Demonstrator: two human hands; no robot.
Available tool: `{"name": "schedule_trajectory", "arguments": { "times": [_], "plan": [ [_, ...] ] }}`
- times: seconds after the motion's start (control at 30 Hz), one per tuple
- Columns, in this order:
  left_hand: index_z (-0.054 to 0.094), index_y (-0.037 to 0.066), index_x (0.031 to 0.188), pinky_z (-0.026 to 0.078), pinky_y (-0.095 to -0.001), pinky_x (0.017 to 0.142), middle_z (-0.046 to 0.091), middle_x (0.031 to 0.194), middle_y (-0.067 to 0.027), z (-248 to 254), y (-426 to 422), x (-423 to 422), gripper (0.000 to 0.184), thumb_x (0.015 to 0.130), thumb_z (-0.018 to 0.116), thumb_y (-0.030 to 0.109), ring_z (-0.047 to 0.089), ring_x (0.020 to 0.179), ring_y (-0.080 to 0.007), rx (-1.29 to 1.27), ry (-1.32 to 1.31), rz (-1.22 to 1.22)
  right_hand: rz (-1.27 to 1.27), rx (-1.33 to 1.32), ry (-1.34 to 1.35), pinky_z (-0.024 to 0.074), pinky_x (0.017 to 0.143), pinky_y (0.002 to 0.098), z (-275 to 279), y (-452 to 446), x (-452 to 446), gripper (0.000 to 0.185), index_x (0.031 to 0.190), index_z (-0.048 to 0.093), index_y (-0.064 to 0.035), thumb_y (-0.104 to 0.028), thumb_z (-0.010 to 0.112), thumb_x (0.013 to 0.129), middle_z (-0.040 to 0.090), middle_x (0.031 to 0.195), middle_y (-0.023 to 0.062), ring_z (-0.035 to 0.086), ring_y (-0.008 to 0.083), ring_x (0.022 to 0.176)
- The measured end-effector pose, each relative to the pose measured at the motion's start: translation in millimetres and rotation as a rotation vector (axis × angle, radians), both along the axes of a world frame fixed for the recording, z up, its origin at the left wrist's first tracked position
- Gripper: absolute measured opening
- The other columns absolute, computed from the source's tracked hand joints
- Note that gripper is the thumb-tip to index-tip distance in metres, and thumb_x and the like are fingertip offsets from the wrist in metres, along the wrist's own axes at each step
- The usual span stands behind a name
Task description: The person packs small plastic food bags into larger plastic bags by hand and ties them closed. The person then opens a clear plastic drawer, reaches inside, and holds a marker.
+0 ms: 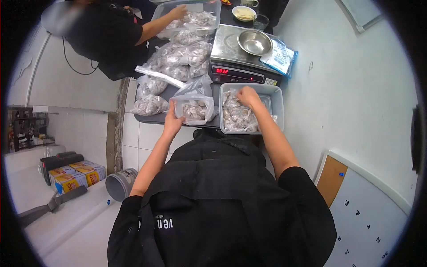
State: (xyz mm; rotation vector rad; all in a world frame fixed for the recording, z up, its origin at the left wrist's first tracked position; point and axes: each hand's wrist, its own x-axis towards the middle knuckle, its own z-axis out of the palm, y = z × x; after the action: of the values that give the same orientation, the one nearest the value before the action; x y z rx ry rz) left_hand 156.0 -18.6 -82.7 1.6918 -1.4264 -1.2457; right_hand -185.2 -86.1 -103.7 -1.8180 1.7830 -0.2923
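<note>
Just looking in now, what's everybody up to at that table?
The left hand is at the edge of a small container with a clear bag in it, partly filled with small wrapped pieces. The right hand reaches into a larger tub of similar pieces. A co-worker's hand is over another tub. Filled bags are piled between. The scale is lit, with a steel bowl on it.

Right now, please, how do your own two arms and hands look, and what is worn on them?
Both arms have short, plain-looking black sleeves: left, right. Below them the forearms are uncovered. The left hand and right hand wear no gloves, and no watch shows.
</note>
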Motion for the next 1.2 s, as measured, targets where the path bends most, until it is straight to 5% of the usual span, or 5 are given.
{"name": "schedule_trajectory", "arguments": {
  "times": [0.27, 0.4, 0.67, 1.1, 1.2],
  "plan": [
    [0.012, 0.005, 0.145, 0.042, -0.0328, 0.092, 0.048, 0.128, -0.0259, 53.4, -2.1, -17.8, 0.089, 0.073, 0.066, 0.008, 0.054, 0.113, -0.0331, 0.062, -0.223, -0.156, -0.081, -0.122, 0.01, 0.0471, 0.073, 0.0362, -8.6, 26.0, -6.8, 0.022, 0.088, 0.062, 0.0007, -0.014, 0.063, 0.073, 0.061, 0.096, 0.0174, 0.059, 0.0291, 0.086],
    [0.013, 0.007, 0.145, 0.045, -0.035, 0.085, 0.053, 0.12, -0.0268, 25.6, -8.1, -10.4, 0.089, 0.074, 0.066, 0.014, 0.06, 0.097, -0.0357, -0.019, -0.31, -0.189, -0.283, -0.288, -0.565, 0.0472, 0.075, 0.0367, -14.7, 28.5, -37.9, 0.026, 0.089, 0.061, -0.0034, -0.019, 0.065, 0.069, 0.062, 0.086, 0.016, 0.061, 0.0318, 0.084],
    [0.012, 0.008, 0.145, 0.043, -0.0396, 0.091, 0.054, 0.118, -0.0286, 34.3, -15.9, -14.0, 0.087, 0.075, 0.063, 0.013, 0.055, 0.107, -0.0402, 0.076, -0.258, -0.186, 0.086, -0.008, 0.122, 0.0469, 0.079, 0.0435, -24.5, 33.3, -5.5, 0.034, 0.092, 0.064, -0.004, -0.033, 0.065, 0.075, 0.064, 0.089, 0.0198, 0.061, 0.0376, 0.084],
    [0.013, 0.007, 0.145, 0.04, -0.038, 0.096, 0.048, 0.126, -0.0292, 42.7, -9.0, -16.4, 0.086, 0.073, 0.06, 0.01, 0.05, 0.115, -0.0387, 0.0, -0.325, -0.24, 0.038, 0.376, -0.549, 0.0421, 0.06, 0.0244, 108.4, 11.4, 57.7, 0.018, 0.094, 0.06, -0.0074, -0.02, 0.06, 0.082, 0.059, 0.083, 0.0017, 0.051, 0.0085, 0.071],
    [0.015, 0.018, 0.147, 0.05, -0.033, 0.056, 0.062, 0.084, -0.0209, 15.9, -10.1, -11.6, 0.089, 0.071, 0.057, -0.001, 0.059, 0.057, -0.0198, -0.121, -0.311, -0.193, 0.009, 0.503, -0.459, 0.045, 0.074, 0.0256, 104.9, 11.1, 121.9, 0.029, 0.108, 0.059, -0.0076, -0.025, 0.061, 0.085, 0.061, 0.089, 0.0039, 0.055, 0.0117, 0.084]
  ]
}}
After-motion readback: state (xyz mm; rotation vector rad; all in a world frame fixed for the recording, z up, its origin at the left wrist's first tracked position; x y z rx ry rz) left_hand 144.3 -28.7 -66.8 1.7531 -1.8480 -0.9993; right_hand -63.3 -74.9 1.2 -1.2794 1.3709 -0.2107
